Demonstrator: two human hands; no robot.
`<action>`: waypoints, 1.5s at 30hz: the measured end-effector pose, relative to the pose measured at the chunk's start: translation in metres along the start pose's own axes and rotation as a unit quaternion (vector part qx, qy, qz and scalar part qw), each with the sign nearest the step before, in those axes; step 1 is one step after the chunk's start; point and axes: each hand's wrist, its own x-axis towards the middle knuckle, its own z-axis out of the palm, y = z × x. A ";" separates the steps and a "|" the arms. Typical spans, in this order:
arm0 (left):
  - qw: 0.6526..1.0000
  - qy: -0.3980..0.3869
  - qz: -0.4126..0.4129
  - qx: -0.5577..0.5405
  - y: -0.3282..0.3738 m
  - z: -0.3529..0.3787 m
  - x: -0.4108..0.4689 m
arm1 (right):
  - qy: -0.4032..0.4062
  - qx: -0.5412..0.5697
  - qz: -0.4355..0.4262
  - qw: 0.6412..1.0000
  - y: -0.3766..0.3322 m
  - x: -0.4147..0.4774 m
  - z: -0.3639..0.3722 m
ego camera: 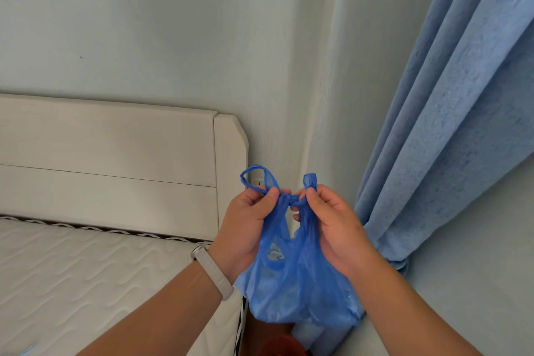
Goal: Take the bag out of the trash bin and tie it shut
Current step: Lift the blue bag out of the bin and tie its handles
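A thin blue plastic bag (pixel 300 289) hangs in the air in front of me, with something pale inside. Its two handles are crossed into a knot between my hands, and both handle ends stick up above my fingers. My left hand (pixel 245 225) pinches the left handle just beside the knot. My right hand (pixel 332 225) pinches the right handle on the other side. A dark red round rim, which may be the trash bin (pixel 281 345), shows at the bottom edge below the bag, mostly hidden.
A bed with a quilted white mattress (pixel 86 277) and a cream headboard (pixel 115 159) fills the left. Blue curtains (pixel 439 139) hang at the right against the pale wall corner. A light band sits on my left wrist (pixel 212 270).
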 end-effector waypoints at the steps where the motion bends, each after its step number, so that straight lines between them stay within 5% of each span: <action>1: 1.000 -0.002 -0.002 -0.022 0.001 0.001 -0.001 | 0.000 0.025 -0.003 1.000 -0.001 0.001 0.000; 10: 0.986 0.034 -0.045 -0.155 0.003 -0.011 -0.002 | 0.130 0.114 -0.009 0.985 -0.008 0.012 -0.019; 19: 0.988 0.047 -0.023 -0.144 0.001 -0.036 -0.005 | 0.096 0.207 -0.020 0.973 -0.009 0.011 -0.024; 33: 0.984 0.045 0.007 0.172 -0.003 -0.071 -0.011 | 0.148 -0.081 -0.006 0.986 0.022 0.008 -0.031; 40: 0.974 0.050 0.038 0.217 0.010 -0.054 -0.013 | 0.118 -0.117 -0.011 0.986 0.014 0.000 -0.019; 45: 0.959 0.053 0.076 0.267 0.009 -0.035 -0.014 | 0.082 -0.267 -0.066 0.958 0.005 -0.012 0.006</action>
